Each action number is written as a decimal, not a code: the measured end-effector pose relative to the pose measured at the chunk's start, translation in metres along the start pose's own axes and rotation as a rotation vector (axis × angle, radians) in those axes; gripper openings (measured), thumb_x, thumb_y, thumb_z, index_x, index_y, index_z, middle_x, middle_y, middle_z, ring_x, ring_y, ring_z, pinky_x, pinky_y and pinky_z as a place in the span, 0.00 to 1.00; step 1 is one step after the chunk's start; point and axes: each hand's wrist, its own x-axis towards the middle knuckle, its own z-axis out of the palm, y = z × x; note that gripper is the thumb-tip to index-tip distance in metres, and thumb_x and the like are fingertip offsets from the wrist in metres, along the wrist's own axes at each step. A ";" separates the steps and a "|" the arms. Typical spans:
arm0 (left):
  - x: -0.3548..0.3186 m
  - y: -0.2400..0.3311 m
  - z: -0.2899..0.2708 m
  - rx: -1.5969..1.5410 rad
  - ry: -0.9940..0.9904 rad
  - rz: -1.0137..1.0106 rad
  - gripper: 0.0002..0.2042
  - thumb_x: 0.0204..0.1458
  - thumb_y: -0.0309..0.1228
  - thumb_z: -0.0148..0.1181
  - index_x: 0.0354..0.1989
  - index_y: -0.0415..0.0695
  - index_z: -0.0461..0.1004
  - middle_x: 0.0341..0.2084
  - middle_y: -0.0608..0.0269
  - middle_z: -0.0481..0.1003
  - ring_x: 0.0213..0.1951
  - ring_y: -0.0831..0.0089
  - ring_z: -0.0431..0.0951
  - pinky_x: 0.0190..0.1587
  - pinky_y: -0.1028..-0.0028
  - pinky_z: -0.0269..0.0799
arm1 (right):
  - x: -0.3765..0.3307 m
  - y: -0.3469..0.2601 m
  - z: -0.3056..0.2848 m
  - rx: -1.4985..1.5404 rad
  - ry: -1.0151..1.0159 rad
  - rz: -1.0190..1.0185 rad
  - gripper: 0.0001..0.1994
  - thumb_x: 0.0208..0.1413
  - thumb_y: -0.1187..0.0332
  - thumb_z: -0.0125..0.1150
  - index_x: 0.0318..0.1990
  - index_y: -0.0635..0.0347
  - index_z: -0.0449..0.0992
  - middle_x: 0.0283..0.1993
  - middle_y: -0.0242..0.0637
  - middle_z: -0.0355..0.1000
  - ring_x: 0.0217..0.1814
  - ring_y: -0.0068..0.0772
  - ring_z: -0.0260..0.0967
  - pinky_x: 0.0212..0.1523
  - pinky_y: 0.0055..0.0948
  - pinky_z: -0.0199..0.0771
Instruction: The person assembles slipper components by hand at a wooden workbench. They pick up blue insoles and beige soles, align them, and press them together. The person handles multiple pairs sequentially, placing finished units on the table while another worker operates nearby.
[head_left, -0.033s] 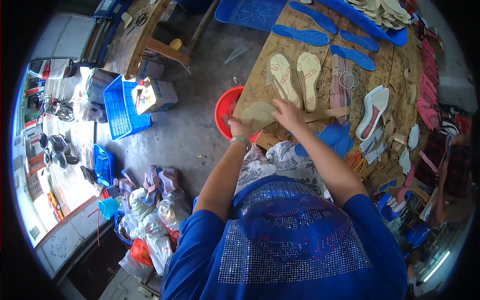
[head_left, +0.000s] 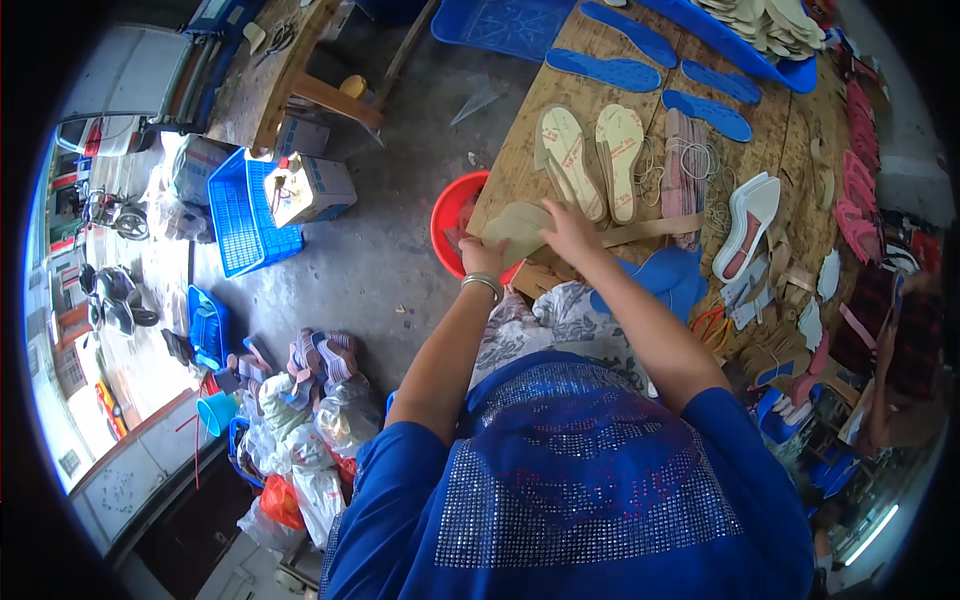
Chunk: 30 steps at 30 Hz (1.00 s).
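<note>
A beige insole [head_left: 519,224] lies at the near left corner of the wooden table. My left hand [head_left: 482,254] grips its left end, fingers closed on the edge. At its right side my right hand [head_left: 574,234] pinches the edge, with a beige strip [head_left: 650,231] running out to the right from beside that hand. Just beyond my hands are two pale sole-shaped pieces with red print, a left one [head_left: 566,150] and a right one [head_left: 620,150]. To their right sits a bundle of pinkish strips [head_left: 684,170] with loose white cord.
Several blue insoles [head_left: 603,71] lie farther back on the table [head_left: 510,165], near a blue tray [head_left: 790,72] of beige pieces. White soles [head_left: 748,225] stand at right. A red basin [head_left: 447,215] is left of the table edge. Another person's arm [head_left: 884,350] shows at far right.
My right hand has shifted slightly left along the insole's edge. My left hand keeps almost the same place, and the table's other things look unmoved.
</note>
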 end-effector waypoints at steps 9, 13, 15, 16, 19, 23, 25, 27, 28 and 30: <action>-0.018 0.011 -0.035 -0.368 -0.351 -0.008 0.10 0.53 0.25 0.54 0.44 0.38 0.72 0.35 0.63 0.77 0.34 0.75 0.77 0.37 0.77 0.75 | 0.021 -0.008 0.031 -0.108 -0.238 0.065 0.17 0.41 0.65 0.66 0.39 0.63 0.73 0.34 0.47 0.73 0.39 0.48 0.70 0.42 0.39 0.70; -0.022 0.035 -0.057 -0.481 -0.431 -0.091 0.11 0.56 0.25 0.52 0.47 0.40 0.70 0.37 0.63 0.76 0.36 0.75 0.78 0.39 0.76 0.75 | 0.016 0.018 0.031 0.430 -0.138 0.243 0.13 0.46 0.65 0.64 0.36 0.64 0.73 0.35 0.43 0.73 0.35 0.37 0.73 0.36 0.35 0.73; -0.030 0.058 -0.073 -0.532 -0.431 -0.127 0.10 0.56 0.27 0.51 0.46 0.40 0.70 0.38 0.62 0.76 0.37 0.75 0.78 0.40 0.76 0.75 | 0.014 0.025 0.020 0.849 -0.138 0.334 0.12 0.50 0.67 0.60 0.39 0.64 0.72 0.36 0.40 0.73 0.33 0.32 0.73 0.33 0.32 0.74; -0.037 0.067 -0.083 -0.563 -0.422 -0.145 0.10 0.57 0.27 0.51 0.46 0.40 0.70 0.38 0.62 0.76 0.37 0.74 0.78 0.41 0.75 0.75 | 0.007 0.017 0.002 1.094 -0.173 0.328 0.11 0.52 0.69 0.58 0.41 0.64 0.71 0.36 0.39 0.73 0.31 0.30 0.72 0.32 0.29 0.74; -0.044 0.092 -0.100 -0.491 -0.509 -0.094 0.10 0.58 0.29 0.49 0.46 0.41 0.70 0.39 0.61 0.75 0.39 0.73 0.77 0.42 0.74 0.75 | -0.013 -0.009 -0.053 1.330 -0.228 0.302 0.13 0.56 0.74 0.51 0.50 0.66 0.67 0.37 0.35 0.72 0.30 0.25 0.72 0.29 0.23 0.74; -0.054 0.124 -0.100 -0.582 -0.625 -0.038 0.12 0.60 0.33 0.46 0.46 0.40 0.69 0.36 0.63 0.75 0.35 0.76 0.74 0.37 0.76 0.71 | -0.046 -0.060 -0.133 1.219 -0.223 0.136 0.14 0.56 0.73 0.52 0.50 0.66 0.66 0.38 0.35 0.72 0.28 0.24 0.72 0.28 0.23 0.74; -0.075 0.149 -0.095 -0.522 -0.646 0.024 0.13 0.60 0.35 0.45 0.46 0.40 0.70 0.30 0.67 0.75 0.26 0.82 0.71 0.26 0.80 0.66 | -0.075 -0.095 -0.183 1.306 -0.175 0.017 0.14 0.56 0.74 0.52 0.50 0.65 0.67 0.36 0.35 0.72 0.27 0.24 0.71 0.26 0.23 0.73; -0.102 0.181 -0.095 -0.464 -0.679 0.060 0.13 0.61 0.35 0.44 0.46 0.40 0.70 0.29 0.69 0.74 0.24 0.84 0.71 0.24 0.81 0.66 | -0.106 -0.122 -0.223 1.491 -0.058 -0.163 0.13 0.55 0.74 0.53 0.49 0.63 0.67 0.34 0.34 0.71 0.25 0.24 0.70 0.23 0.23 0.71; -0.113 0.192 -0.097 -0.422 -0.705 0.078 0.13 0.61 0.35 0.44 0.45 0.40 0.71 0.29 0.69 0.74 0.24 0.84 0.71 0.25 0.81 0.67 | -0.107 -0.118 -0.221 1.683 -0.211 -0.339 0.13 0.55 0.73 0.53 0.49 0.62 0.67 0.34 0.35 0.71 0.24 0.24 0.69 0.22 0.23 0.69; -0.122 0.196 -0.091 -0.338 -0.762 0.168 0.14 0.61 0.34 0.44 0.46 0.39 0.71 0.32 0.66 0.75 0.31 0.83 0.74 0.32 0.81 0.71 | -0.088 -0.085 -0.182 1.566 -0.325 -0.418 0.12 0.54 0.70 0.52 0.47 0.61 0.69 0.31 0.37 0.71 0.23 0.27 0.69 0.20 0.25 0.67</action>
